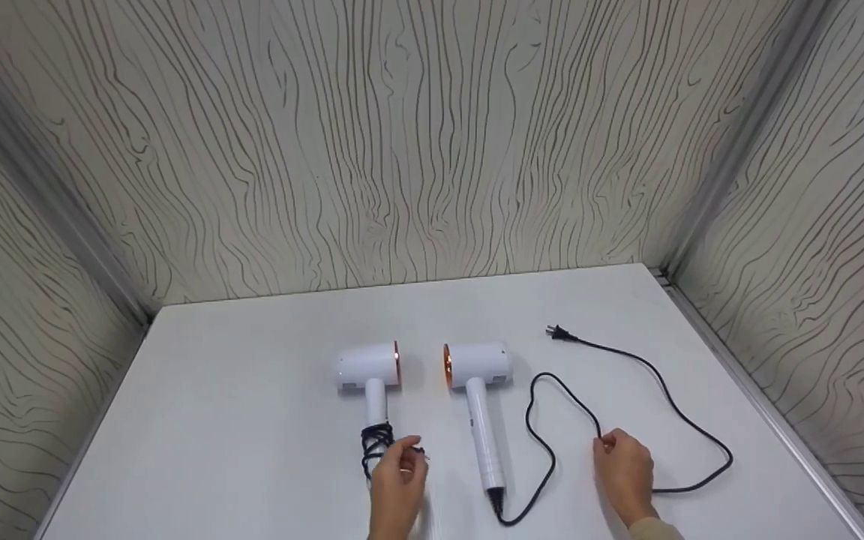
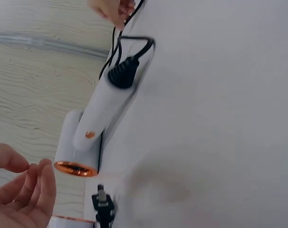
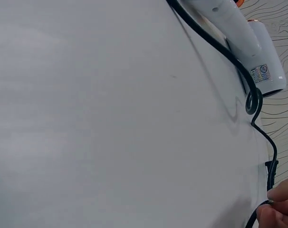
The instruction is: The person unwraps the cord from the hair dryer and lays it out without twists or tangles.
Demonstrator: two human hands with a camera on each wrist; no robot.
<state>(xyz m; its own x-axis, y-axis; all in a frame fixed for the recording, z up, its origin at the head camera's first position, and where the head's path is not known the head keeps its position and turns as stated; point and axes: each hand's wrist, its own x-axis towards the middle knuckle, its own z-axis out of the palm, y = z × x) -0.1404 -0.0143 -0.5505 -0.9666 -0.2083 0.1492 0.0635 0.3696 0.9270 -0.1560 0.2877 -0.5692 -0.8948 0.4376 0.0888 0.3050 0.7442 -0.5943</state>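
Two white hair dryers lie on a white table with their orange-rimmed ends facing each other. The left hair dryer [image 1: 368, 365] has its black cord [image 1: 377, 433] wound round the handle. Beside that winding is my left hand [image 1: 398, 480], fingers loosely bent and holding nothing; a small black plug [image 2: 103, 207] shows close by in the left wrist view. From the right hair dryer [image 1: 479, 362] a loose black power cord [image 1: 529, 414] curves across the table. My right hand [image 1: 625, 472] pinches this cord between thumb and fingers, as the right wrist view also shows [image 3: 279, 209].
The loose cord loops out right and back to its two-pin plug [image 1: 561, 334] at the far right of the table [image 1: 237, 390]. Wood-grain patterned panels [image 1: 402, 150] stand behind and on both sides, with grey metal posts [image 1: 747, 135] at the corners.
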